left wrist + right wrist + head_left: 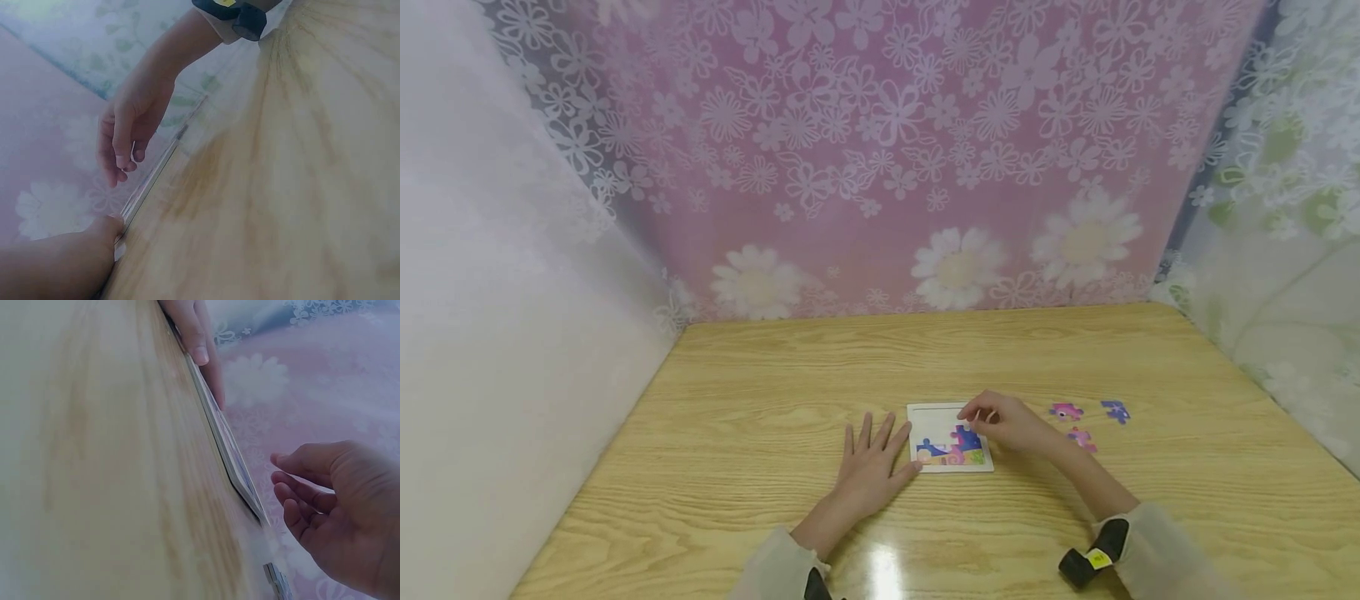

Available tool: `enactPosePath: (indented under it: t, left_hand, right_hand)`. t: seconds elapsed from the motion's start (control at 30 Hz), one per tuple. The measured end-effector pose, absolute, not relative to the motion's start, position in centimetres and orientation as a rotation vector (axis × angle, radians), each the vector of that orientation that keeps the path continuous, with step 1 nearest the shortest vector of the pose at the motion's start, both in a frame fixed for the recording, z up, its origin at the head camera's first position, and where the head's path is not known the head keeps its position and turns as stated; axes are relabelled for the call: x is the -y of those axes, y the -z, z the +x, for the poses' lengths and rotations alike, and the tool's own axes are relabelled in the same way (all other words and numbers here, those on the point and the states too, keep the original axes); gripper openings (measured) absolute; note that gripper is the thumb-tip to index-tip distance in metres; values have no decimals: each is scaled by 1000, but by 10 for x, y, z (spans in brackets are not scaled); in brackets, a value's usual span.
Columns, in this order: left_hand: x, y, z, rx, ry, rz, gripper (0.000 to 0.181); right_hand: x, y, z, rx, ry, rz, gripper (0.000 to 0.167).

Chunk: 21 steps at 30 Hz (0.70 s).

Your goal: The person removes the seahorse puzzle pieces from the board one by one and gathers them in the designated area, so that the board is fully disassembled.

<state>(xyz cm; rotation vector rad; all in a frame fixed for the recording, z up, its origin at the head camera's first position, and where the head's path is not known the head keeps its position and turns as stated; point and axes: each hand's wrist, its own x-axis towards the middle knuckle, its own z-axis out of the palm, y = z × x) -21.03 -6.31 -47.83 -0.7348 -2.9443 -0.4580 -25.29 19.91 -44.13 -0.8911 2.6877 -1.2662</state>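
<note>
A square white puzzle tray [934,422] lies flat on the table. Joined jigsaw pieces [967,439] in blue, pink and yellow fill its lower part and right side, while bare white shows at the upper left. My left hand [871,475] rests on the table with fingers spread; its fingertips and thumb touch the tray's left edge. Over the tray's upper right corner hovers my right hand [1011,423], fingers loosely bent. In the right wrist view the thumb and fingers of that right hand [344,512] are apart, with nothing visible between them.
Right of the tray lie three loose pieces: a pink one with an eye [1066,411], a blue-purple one [1116,411] and a pink one [1082,439]. The wood-grain table [760,367] meets a flowered pink curtain [865,250] at its back edge.
</note>
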Motion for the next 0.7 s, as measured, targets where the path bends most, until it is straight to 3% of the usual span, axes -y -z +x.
enactPosePath:
  t: [0.7]
  left_hand:
    - [63,478,-211,2946,480,-741,66]
  right_hand:
    - [-198,443,-248,-2635,1186,-853,22]
